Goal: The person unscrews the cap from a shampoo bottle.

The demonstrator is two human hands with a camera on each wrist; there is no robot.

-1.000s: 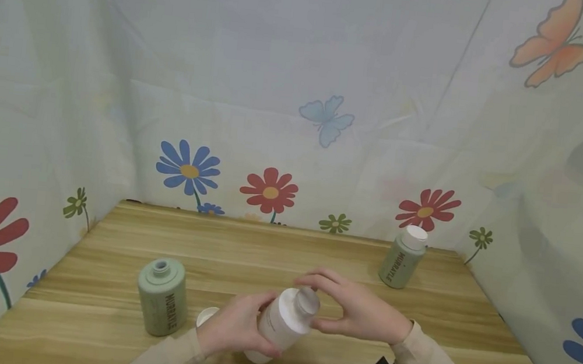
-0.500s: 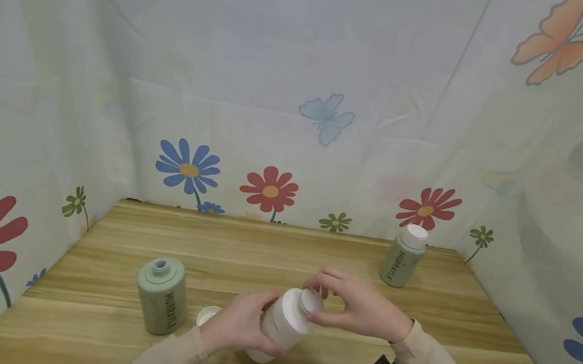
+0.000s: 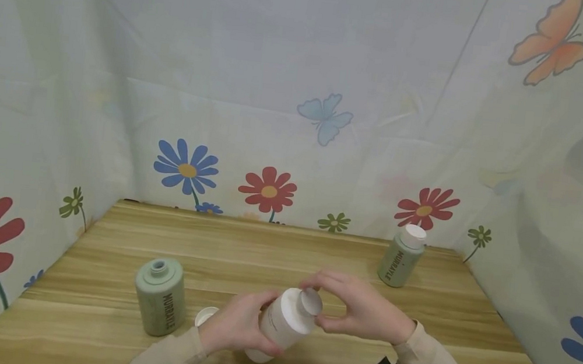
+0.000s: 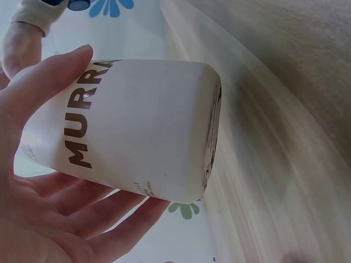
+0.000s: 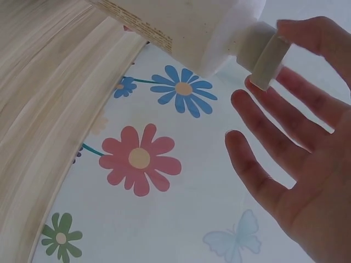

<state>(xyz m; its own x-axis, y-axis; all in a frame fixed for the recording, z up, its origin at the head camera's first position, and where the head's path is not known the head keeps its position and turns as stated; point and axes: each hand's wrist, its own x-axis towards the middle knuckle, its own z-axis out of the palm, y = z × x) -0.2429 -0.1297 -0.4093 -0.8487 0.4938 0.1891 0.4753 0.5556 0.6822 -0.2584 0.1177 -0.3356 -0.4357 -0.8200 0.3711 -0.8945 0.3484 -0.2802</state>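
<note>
My left hand (image 3: pixel 240 326) grips a white bottle (image 3: pixel 285 322) round its body, thumb on one side and fingers on the other. The bottle leans to the right, its base close over the table; dark lettering shows on its side in the left wrist view. At its top, a white cap (image 3: pixel 311 302) sits on the neck. My right hand (image 3: pixel 358 308) pinches this cap at its edge, as the right wrist view shows, with thumb (image 5: pixel 310 33) on one side and fingertips opposite; the other fingers are spread. Beside my left hand lies a round white lid (image 3: pixel 206 315), partly hidden.
A green bottle (image 3: pixel 160 298) with an uncovered neck stands on the wooden table (image 3: pixel 243 247) at the left. Another green bottle (image 3: pixel 401 260), topped by a white cap, stands at the back right. A flower-printed cloth (image 3: pixel 214 110) hangs round the table.
My right thumb and fingers have shifted round the cap, moving in over it and then back out to its edge. The white bottle stays tilted in my left hand, almost in place.
</note>
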